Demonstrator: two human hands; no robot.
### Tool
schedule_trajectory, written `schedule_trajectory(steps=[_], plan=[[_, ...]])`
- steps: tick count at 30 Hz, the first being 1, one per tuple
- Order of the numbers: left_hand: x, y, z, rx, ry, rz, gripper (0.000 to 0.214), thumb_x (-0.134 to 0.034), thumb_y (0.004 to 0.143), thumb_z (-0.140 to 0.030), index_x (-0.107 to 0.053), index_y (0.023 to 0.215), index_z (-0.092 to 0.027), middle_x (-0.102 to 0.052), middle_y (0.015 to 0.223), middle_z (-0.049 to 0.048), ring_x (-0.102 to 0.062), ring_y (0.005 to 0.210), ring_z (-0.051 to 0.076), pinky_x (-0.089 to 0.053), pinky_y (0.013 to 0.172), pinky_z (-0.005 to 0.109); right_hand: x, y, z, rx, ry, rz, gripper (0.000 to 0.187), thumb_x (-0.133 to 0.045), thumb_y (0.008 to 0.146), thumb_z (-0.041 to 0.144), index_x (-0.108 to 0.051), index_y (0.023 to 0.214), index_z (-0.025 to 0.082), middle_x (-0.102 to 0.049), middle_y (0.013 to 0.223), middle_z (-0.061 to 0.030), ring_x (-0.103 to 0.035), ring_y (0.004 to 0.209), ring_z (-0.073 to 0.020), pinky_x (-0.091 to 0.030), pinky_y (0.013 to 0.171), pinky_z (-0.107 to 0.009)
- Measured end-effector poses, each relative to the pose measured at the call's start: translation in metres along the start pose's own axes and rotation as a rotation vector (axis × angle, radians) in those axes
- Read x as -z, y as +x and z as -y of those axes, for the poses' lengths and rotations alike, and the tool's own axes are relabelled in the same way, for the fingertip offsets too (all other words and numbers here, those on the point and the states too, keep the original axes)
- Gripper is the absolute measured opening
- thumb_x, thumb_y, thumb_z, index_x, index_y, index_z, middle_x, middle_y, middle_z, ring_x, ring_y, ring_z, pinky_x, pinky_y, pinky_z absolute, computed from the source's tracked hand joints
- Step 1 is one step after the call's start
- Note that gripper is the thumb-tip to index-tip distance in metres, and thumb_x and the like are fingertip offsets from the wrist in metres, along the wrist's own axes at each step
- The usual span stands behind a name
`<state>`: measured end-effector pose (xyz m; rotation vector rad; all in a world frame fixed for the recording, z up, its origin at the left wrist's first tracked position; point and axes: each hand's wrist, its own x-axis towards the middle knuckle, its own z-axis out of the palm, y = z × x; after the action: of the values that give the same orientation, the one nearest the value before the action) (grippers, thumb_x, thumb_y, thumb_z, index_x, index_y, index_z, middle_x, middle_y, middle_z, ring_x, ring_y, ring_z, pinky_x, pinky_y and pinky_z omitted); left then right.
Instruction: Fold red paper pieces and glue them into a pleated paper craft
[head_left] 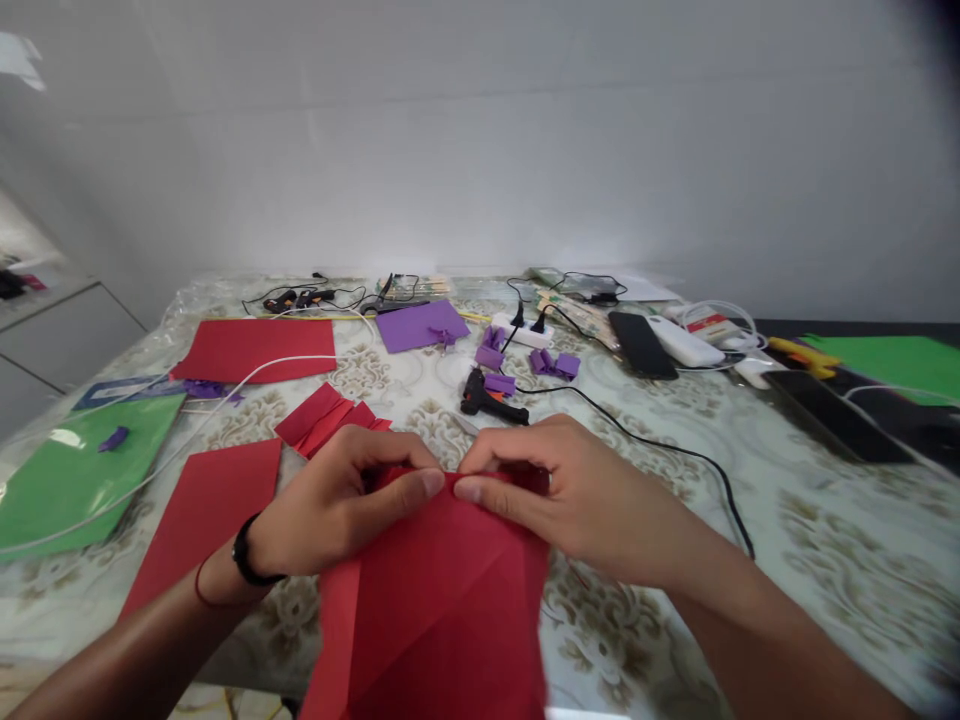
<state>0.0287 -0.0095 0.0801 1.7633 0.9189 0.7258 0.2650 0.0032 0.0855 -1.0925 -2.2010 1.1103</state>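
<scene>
A folded piece of red paper (442,610) with diagonal creases hangs toward me at the table's front. My left hand (356,495) pinches its top edge, thumb on the near face. Right beside it, my right hand (555,495) pinches the same edge, with the two thumb tips almost meeting. The fingers behind the paper are partly hidden. Just beyond my hands lies a black glue gun (491,398), its cord running off to the right. Folded red paper strips (326,415) rest past my left hand.
Red sheets (262,345) and a green pack (82,470) lie at left. Purple paper (421,326), purple folded pieces (555,364) and a power strip (525,330) sit at the back. Phones (643,345), a white device (684,341) and yellow-handled tool (806,355) are at right. A white cable (225,395) crosses the left side.
</scene>
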Motion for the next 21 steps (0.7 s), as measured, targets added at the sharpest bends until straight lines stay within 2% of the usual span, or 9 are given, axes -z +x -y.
schedule_trajectory(steps=[2, 5, 7, 9, 10, 12, 16, 21], plan=[[0.0, -0.003, 0.008, 0.053, 0.209, 0.001, 0.028, -0.057, 0.104, -0.035, -0.075, 0.091, -0.018, -0.068, 0.074, -0.0002, -0.054, 0.063, 0.012, -0.039, 0.055, 0.023, -0.006, 0.0, -0.013, -0.115, -0.003, 0.034, 0.027, -0.068, 0.097, 0.042, -0.074, 0.081, 0.022, -0.057, 0.059, 0.0065, -0.045, 0.053, -0.0096, -0.03, 0.047, -0.022], [-0.004, -0.008, 0.035, 0.109, 0.577, 0.03, 0.022, -0.056, 0.102, -0.031, -0.074, 0.1, -0.019, -0.071, 0.073, 0.0008, -0.062, 0.063, 0.017, -0.047, 0.062, 0.029, -0.024, 0.0, -0.04, -0.199, -0.038, 0.079, 0.026, -0.07, 0.097, 0.039, -0.075, 0.08, 0.021, -0.064, 0.064, 0.0044, -0.053, 0.059, -0.0107, -0.035, 0.053, -0.022], [-0.011, -0.014, 0.058, 0.059, 0.826, -0.01, 0.023, -0.057, 0.1, -0.027, -0.071, 0.115, -0.018, -0.075, 0.083, 0.006, -0.069, 0.072, 0.024, -0.055, 0.07, 0.038, -0.04, 0.001, -0.057, -0.219, -0.112, 0.084, 0.022, -0.071, 0.098, 0.036, -0.077, 0.084, 0.02, -0.07, 0.068, 0.0032, -0.06, 0.062, -0.0117, -0.039, 0.058, -0.022], [-0.022, -0.021, 0.078, -0.112, 0.976, -0.046, 0.026, -0.057, 0.099, -0.022, -0.069, 0.121, -0.016, -0.075, 0.11, 0.0145, -0.072, 0.1, 0.033, -0.059, 0.088, 0.05, -0.056, 0.003, -0.071, -0.234, -0.211, 0.104, 0.02, -0.072, 0.098, 0.033, -0.077, 0.084, 0.02, -0.074, 0.071, 0.0012, -0.064, 0.064, -0.0133, -0.04, 0.06, -0.023], [-0.028, -0.026, 0.086, -0.186, 1.016, -0.072, 0.03, -0.056, 0.099, -0.02, -0.067, 0.126, -0.015, -0.072, 0.122, 0.0173, -0.069, 0.113, 0.036, -0.057, 0.098, 0.055, -0.063, 0.005, -0.077, -0.245, -0.232, 0.102, 0.018, -0.074, 0.097, 0.031, -0.077, 0.084, 0.019, -0.075, 0.071, 0.0002, -0.065, 0.065, -0.0144, -0.039, 0.06, -0.024], [-0.04, -0.035, 0.096, -0.29, 1.028, -0.06, 0.037, -0.055, 0.098, -0.016, -0.062, 0.135, -0.013, -0.066, 0.136, 0.0194, -0.063, 0.126, 0.037, -0.057, 0.104, 0.056, -0.075, 0.007, -0.084, -0.266, -0.286, 0.093, 0.015, -0.076, 0.096, 0.031, -0.078, 0.087, 0.019, -0.076, 0.073, -0.0028, -0.068, 0.068, -0.018, -0.038, 0.061, -0.026], [-0.057, -0.05, 0.109, -0.283, 1.015, 0.016, 0.047, -0.052, 0.099, -0.012, -0.053, 0.146, -0.012, -0.063, 0.146, 0.0178, -0.058, 0.138, 0.035, -0.056, 0.111, 0.054, -0.085, 0.007, -0.09, -0.295, -0.398, 0.06, 0.012, -0.077, 0.094, 0.033, -0.079, 0.097, 0.021, -0.08, 0.082, -0.008, -0.073, 0.078, -0.0266, -0.037, 0.065, -0.03], [-0.061, -0.056, 0.122, -0.264, 1.028, 0.058, 0.054, -0.046, 0.101, -0.009, -0.044, 0.155, -0.008, -0.056, 0.157, 0.018, -0.05, 0.149, 0.036, -0.051, 0.118, 0.055, -0.085, -0.003, -0.09, -0.318, -0.449, 0.045, 0.011, -0.071, 0.098, 0.032, -0.076, 0.1, 0.022, -0.081, 0.088, -0.0068, -0.074, 0.081, -0.0268, -0.039, 0.069, -0.031]])
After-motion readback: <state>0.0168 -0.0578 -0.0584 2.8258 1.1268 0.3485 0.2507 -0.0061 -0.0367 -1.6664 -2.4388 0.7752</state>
